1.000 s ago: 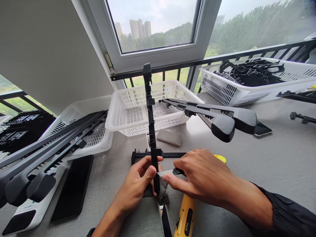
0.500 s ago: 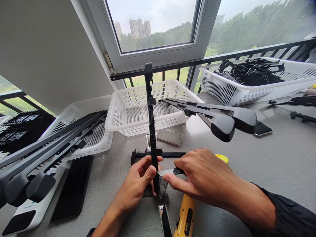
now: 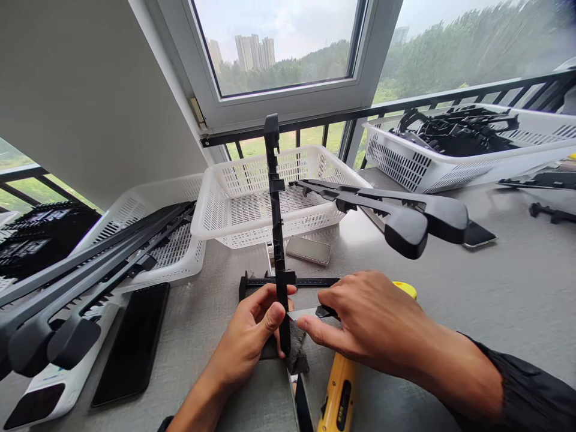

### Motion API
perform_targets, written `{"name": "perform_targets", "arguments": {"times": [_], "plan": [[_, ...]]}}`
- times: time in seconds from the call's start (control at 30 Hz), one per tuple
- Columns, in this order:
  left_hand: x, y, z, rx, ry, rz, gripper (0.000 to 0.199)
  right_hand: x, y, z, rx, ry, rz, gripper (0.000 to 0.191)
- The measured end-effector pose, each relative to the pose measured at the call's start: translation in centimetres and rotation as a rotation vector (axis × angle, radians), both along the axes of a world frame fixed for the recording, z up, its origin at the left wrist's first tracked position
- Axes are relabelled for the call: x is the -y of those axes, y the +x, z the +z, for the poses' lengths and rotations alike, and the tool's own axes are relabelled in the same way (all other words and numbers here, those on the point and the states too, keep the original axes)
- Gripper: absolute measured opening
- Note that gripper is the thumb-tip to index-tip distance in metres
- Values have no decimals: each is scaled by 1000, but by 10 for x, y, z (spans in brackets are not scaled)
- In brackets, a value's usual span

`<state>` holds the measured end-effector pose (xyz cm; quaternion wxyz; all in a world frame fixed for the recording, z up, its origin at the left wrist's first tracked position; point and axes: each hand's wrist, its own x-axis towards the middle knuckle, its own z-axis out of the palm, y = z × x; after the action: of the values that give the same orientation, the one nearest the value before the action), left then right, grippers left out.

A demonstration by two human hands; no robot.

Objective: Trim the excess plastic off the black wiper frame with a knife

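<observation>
My left hand (image 3: 254, 327) grips the lower end of a long black plastic strip (image 3: 276, 222), which stands nearly upright in front of me. Closed around a utility knife, my right hand (image 3: 371, 318) comes in from the right. The knife's blade (image 3: 302, 314) points left and meets the strip's edge by my left thumb; most of its handle is hidden in the palm. Behind the hands lies a black caliper (image 3: 310, 282). A grey cloth-like piece (image 3: 298, 351) sits under the strip's lower end. Below my right hand is a yellow tool (image 3: 338, 393) with a black switch.
A white basket (image 3: 265, 231) stands ahead, with black strips (image 3: 405, 231) leaning across its right rim. More strips (image 3: 90, 288) rest on a left basket (image 3: 193, 264). Black parts fill the right basket (image 3: 400, 165). A black phone (image 3: 132, 345) and a silver box (image 3: 308, 251) lie on the table.
Almost nothing differs. Both hands, the strip and the knife keep their places, with the blade still against the strip's edge.
</observation>
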<state>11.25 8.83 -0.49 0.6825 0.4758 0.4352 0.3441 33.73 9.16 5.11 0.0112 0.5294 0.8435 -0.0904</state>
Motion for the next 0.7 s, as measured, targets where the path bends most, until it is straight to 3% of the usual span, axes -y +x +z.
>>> {"name": "perform_targets", "arguments": {"times": [0.7], "plan": [[-1,1,-3,3,16,-2,62,3,0,-5,-60,61,-12,59]]}}
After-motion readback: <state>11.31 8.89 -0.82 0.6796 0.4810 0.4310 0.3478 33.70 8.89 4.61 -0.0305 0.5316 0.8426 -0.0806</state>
